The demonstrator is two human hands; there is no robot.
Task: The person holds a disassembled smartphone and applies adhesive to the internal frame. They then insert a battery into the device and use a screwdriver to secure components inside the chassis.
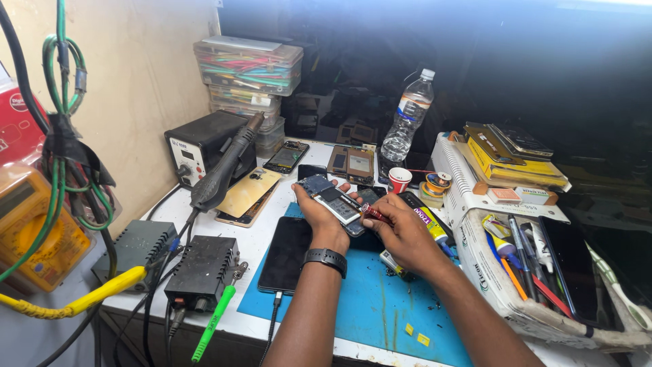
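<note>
My left hand [319, 212] holds an opened phone [334, 201] with its back off and its inner boards showing, tilted above the blue work mat [367, 306]. A black watch sits on that wrist. My right hand [401, 231] grips a small red-handled screwdriver [375, 215] whose tip meets the phone's lower right edge. A black phone [287, 253] lies face up on the mat to the left, with a cable plugged into its bottom end.
A hot-air station [200, 146] with its wand [224, 166] stands at the left, beside a gold phone back [248, 192]. Two dark boxes [202, 270] sit at the front left. A water bottle [406, 122], red cup [399, 180], several phones and a tool-filled white tray [475, 272] lie behind and right.
</note>
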